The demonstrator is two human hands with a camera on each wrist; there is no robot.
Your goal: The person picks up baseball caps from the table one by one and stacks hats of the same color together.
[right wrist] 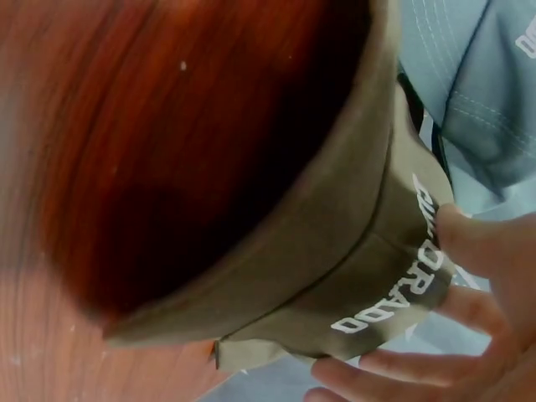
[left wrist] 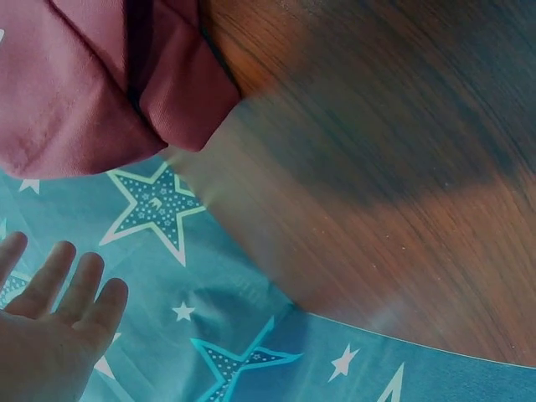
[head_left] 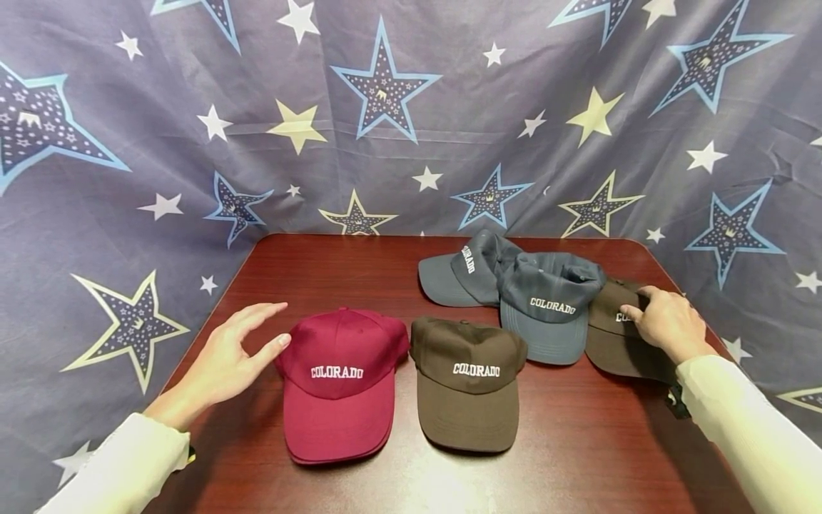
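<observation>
My left hand (head_left: 225,353) is beside the crown of a red baseball cap (head_left: 339,414), fingers spread and holding nothing. In the left wrist view its fingers (left wrist: 71,293) show apart from the red cap (left wrist: 75,92). At the right, my right hand (head_left: 671,321) grips the crown of a brown baseball cap (head_left: 616,350), partly covering its COLORADO lettering. In the right wrist view the thumb lies by the lettering of this brown cap (right wrist: 335,285), with the other fingers (right wrist: 419,366) along the crown's far side. Its brim points toward the person.
Another brown cap (head_left: 469,417) sits beside the red one, brim forward. Behind it, a blue-grey cap (head_left: 546,332) overlaps a second blue-grey cap (head_left: 449,282) turned leftward. All are on a dark red wooden table (head_left: 334,268), with a star-patterned cloth (head_left: 411,164) hanging around it.
</observation>
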